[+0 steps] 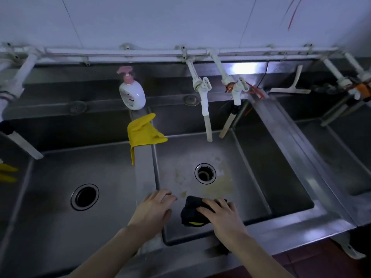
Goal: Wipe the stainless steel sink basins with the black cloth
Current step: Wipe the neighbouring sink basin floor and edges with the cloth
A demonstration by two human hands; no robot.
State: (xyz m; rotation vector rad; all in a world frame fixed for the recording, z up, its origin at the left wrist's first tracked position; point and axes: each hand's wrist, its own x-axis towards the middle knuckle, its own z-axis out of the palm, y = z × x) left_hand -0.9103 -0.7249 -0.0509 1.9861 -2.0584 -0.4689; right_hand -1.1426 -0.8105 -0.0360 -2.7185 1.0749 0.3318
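Two big stainless basins side by side, plus part of a third off at 3 o'clock. Left basin with a dark round drain at about 8 o'clock of the view. Middle basin dead centre, drain open, yellowish-brown staining smeared across the floor at 5 and 7 o'clock of that drain. Divider ledge running between the two basins.

White pipe rail along the back wall at 12 o'clock, two white taps dropping over the middle basin, the right-hand one wound with red-orange wire. Yellow rubber glove draped over the divider, one edge hanging down into the left basin. White soap bottle with a pink pump just behind it at 11 o'clock, upright on the back ledge. White squeegee leaning at 2 o'clock.

Black cloth bunched on the middle basin's floor near the front wall, at 6 o'clock of the drain, a bit of yellow peeking out underneath. Right hand pressed down flat on top of it, fingers spread loosely over the fabric, not curled into a fist. Left hand just beside the cloth at its 9 o'clock, resting on the divider's front end, fingers slack and open, holding nothing.
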